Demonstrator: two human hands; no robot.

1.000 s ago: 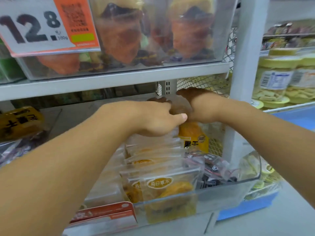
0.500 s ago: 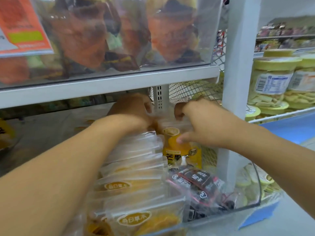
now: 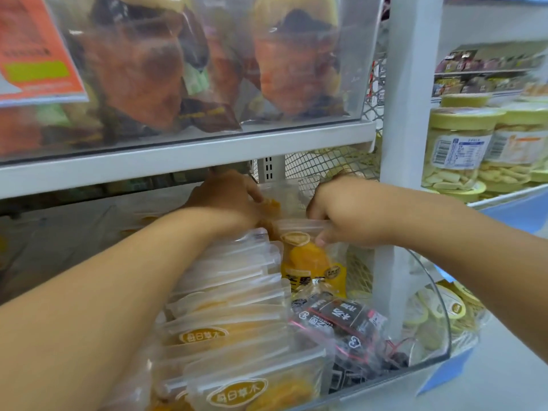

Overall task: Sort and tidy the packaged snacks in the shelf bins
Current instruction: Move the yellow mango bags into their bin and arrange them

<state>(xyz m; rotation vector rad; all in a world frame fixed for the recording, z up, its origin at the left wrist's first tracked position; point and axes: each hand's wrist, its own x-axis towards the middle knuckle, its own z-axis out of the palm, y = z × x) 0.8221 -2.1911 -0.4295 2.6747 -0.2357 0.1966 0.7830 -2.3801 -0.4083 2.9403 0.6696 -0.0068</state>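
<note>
A clear plastic bin [image 3: 439, 345] on the lower shelf holds a row of clear pouches of dried mango [image 3: 237, 324] standing front to back. My right hand [image 3: 341, 215] pinches the top seal of a yellow mango pouch [image 3: 311, 262] at the back right of the bin. My left hand [image 3: 225, 200] reaches deep under the upper shelf and touches the rearmost pouches; its fingertips are hidden. Black-labelled snack packets [image 3: 341, 318] lie loose at the bin's right side.
The white upper shelf [image 3: 184, 155] sits low over both hands, carrying a clear bin of orange and brown bags [image 3: 207, 63]. A white upright post [image 3: 406, 114] stands at the right. Beyond it are yellow-lidded jars [image 3: 456, 146]. Wire mesh [image 3: 323, 161] backs the shelf.
Both hands have moved apart and deeper toward the back of the bin. My right hand now pinches the yellow pouch's top seal, which stands more upright. The view has shifted closer.
</note>
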